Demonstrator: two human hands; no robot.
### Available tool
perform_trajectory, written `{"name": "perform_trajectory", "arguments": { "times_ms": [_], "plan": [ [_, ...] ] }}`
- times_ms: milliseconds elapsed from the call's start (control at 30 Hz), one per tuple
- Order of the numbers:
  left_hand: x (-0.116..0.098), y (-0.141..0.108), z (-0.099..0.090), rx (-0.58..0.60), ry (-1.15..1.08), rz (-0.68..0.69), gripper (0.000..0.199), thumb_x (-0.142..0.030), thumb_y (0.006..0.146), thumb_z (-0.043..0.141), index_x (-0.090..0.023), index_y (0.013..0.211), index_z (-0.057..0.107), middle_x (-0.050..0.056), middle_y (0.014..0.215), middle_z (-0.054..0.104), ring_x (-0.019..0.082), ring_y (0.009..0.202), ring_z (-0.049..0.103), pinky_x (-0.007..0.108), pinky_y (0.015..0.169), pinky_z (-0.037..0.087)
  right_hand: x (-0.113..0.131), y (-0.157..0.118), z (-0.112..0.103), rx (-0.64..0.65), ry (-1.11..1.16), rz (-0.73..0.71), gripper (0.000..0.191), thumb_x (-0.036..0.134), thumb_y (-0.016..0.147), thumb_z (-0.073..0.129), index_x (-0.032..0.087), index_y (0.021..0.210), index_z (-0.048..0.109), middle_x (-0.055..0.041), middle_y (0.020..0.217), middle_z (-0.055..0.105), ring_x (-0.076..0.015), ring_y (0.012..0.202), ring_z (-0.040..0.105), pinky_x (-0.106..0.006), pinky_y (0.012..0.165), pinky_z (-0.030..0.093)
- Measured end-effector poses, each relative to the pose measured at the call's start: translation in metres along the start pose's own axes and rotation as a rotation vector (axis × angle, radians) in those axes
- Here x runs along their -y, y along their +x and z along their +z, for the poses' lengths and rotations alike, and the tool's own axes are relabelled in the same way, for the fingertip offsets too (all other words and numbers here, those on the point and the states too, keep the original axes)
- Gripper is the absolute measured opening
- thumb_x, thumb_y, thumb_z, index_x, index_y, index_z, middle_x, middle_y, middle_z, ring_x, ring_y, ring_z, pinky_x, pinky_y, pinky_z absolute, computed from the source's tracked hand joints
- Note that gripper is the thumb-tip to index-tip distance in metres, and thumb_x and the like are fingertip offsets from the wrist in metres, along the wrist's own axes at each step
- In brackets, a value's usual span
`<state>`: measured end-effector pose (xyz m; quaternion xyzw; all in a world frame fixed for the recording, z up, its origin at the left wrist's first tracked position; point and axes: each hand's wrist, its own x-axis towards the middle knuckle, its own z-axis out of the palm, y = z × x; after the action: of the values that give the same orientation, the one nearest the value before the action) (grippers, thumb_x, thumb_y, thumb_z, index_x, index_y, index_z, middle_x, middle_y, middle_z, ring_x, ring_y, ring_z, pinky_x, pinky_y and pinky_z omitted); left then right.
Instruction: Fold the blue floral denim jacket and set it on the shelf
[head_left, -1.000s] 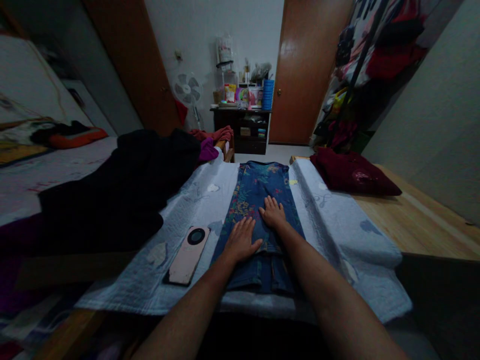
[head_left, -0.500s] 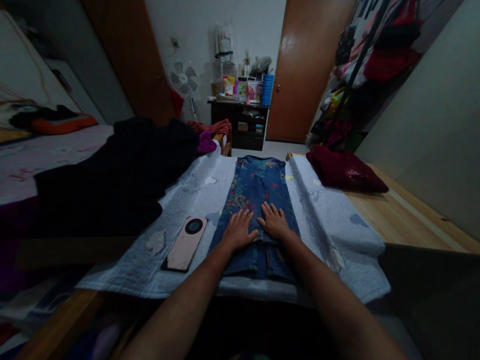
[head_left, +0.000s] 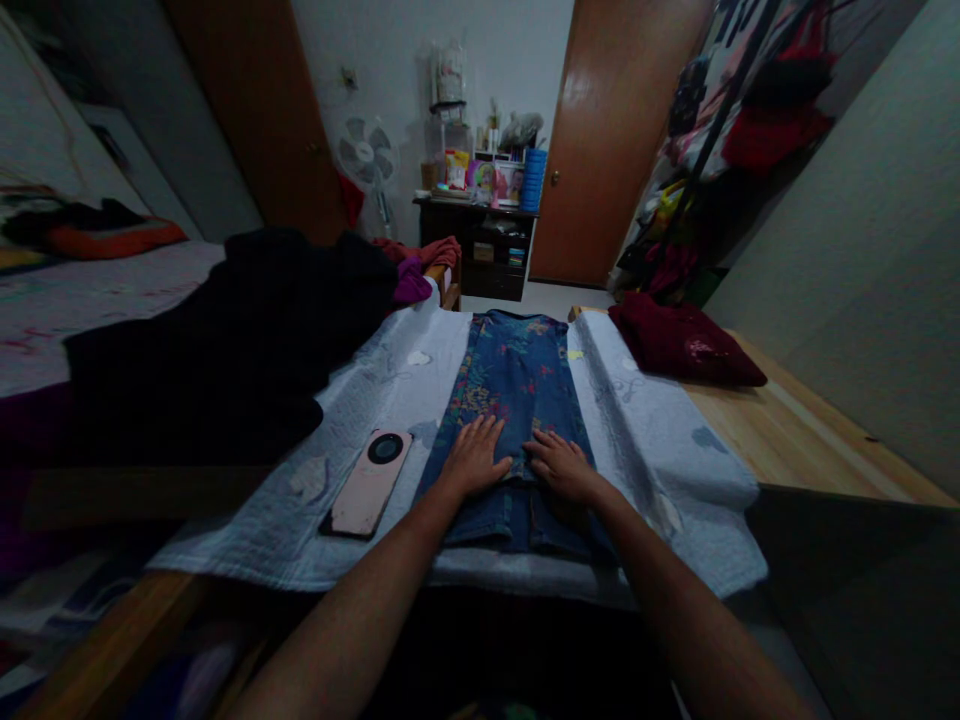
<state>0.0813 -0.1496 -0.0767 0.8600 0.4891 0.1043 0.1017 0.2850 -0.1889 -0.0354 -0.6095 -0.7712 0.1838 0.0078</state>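
Denim garment (head_left: 517,365), blue with a floral print, lies folded lengthwise at centre on a pale quilted cover (head_left: 675,430); its layered lower edges face the wearer. Left hand (head_left: 474,458): palm down on the cloth, fingers extended and slightly apart, released. Right hand (head_left: 564,468): on the same cloth just beside the left, fingers bent and pointing inward; thumb hidden, so cannot tell whether any fabric is pinched. Phone (head_left: 369,490), pink-backed with a round black camera ring, lies on the cover to the left of the garment, not touching it. Black cloth (head_left: 210,340) heaped farther left. Maroon cloth (head_left: 675,335), folded, at right, partly on the cover and partly on a wooden surface (head_left: 795,420). Background: standing fan (head_left: 366,152), brown door (head_left: 589,150).
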Motion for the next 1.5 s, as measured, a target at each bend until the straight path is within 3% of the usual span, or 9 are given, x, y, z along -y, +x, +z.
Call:
{"name": "perform_trajectory", "arguments": {
  "times_ms": [100,200,400,700,1000,1167,1367,1500],
  "plan": [
    [0.002,0.001,0.003,0.013,0.001,-0.001,0.076,-0.052,0.088,0.046,-0.011,0.150,0.028,0.014,0.158,0.028,0.028,0.148,0.017,0.045,0.119,0.014,0.012,0.012,-0.007,-0.141,0.081,0.027,0.045,0.029,0.100,0.025,0.023,0.132,0.055,-0.0091,0.145,0.049,-0.0218,0.135,0.041,-0.048,0.113,0.023],
    [0.003,0.001,0.004,0.010,0.001,-0.002,0.075,-0.051,0.088,0.045,-0.011,0.150,0.029,0.014,0.158,0.028,0.028,0.147,0.017,0.045,0.119,0.014,0.027,0.025,0.004,-0.247,0.092,0.054,0.047,0.028,0.099,0.028,0.017,0.143,0.043,-0.0111,0.151,0.041,-0.0199,0.139,0.035,-0.044,0.115,0.021],
    [0.002,-0.001,-0.006,0.051,-0.011,-0.005,0.073,-0.043,0.087,0.046,-0.008,0.149,0.029,0.015,0.157,0.028,0.026,0.147,0.019,0.042,0.120,0.015,0.030,0.023,0.034,-0.221,-0.076,0.032,0.054,0.037,0.100,0.027,0.018,0.150,0.033,-0.0052,0.158,0.026,-0.0234,0.147,0.017,-0.045,0.117,0.014],
    [0.004,-0.002,-0.001,0.010,-0.001,0.023,0.066,-0.037,0.087,0.045,-0.013,0.147,0.034,0.013,0.157,0.030,0.026,0.147,0.020,0.045,0.119,0.016,0.018,0.005,0.036,-0.255,-0.148,0.067,0.057,0.047,0.100,0.024,0.021,0.151,0.031,-0.0040,0.159,0.023,-0.0234,0.147,0.019,-0.047,0.117,0.013],
    [-0.004,-0.009,-0.002,-0.083,-0.001,0.106,0.057,-0.028,0.087,0.046,-0.016,0.143,0.043,0.010,0.154,0.037,0.022,0.143,0.029,0.041,0.119,0.020,0.010,-0.031,0.047,-0.288,-0.189,0.077,0.061,0.054,0.098,0.031,0.025,0.152,0.028,-0.0040,0.159,0.023,-0.0268,0.147,0.018,-0.050,0.116,0.015],
    [-0.010,-0.012,0.006,-0.008,-0.053,0.100,0.049,-0.024,0.092,0.038,-0.023,0.141,0.044,0.005,0.156,0.034,0.017,0.144,0.028,0.042,0.119,0.021,0.008,-0.047,0.049,-0.282,-0.144,0.073,0.059,0.050,0.099,0.032,0.021,0.150,0.034,-0.0065,0.157,0.028,-0.0261,0.146,0.021,-0.049,0.116,0.018],
    [-0.022,-0.015,0.006,0.036,-0.032,0.037,0.050,-0.042,0.098,0.032,-0.025,0.144,0.042,0.006,0.158,0.030,0.023,0.145,0.025,0.046,0.118,0.020,0.009,-0.026,0.029,-0.364,0.051,0.032,0.049,0.033,0.101,0.023,0.016,0.132,0.057,-0.0101,0.139,0.056,-0.0182,0.131,0.048,-0.034,0.111,0.032],
    [-0.026,-0.018,0.007,-0.006,0.005,0.025,0.051,-0.042,0.098,0.031,-0.025,0.145,0.040,0.005,0.158,0.030,0.023,0.145,0.026,0.046,0.119,0.018,0.024,-0.007,0.030,-0.415,0.036,0.010,0.048,0.028,0.099,0.028,0.014,0.140,0.049,-0.0093,0.151,0.041,-0.0196,0.141,0.033,-0.038,0.115,0.026]
  ]
}}
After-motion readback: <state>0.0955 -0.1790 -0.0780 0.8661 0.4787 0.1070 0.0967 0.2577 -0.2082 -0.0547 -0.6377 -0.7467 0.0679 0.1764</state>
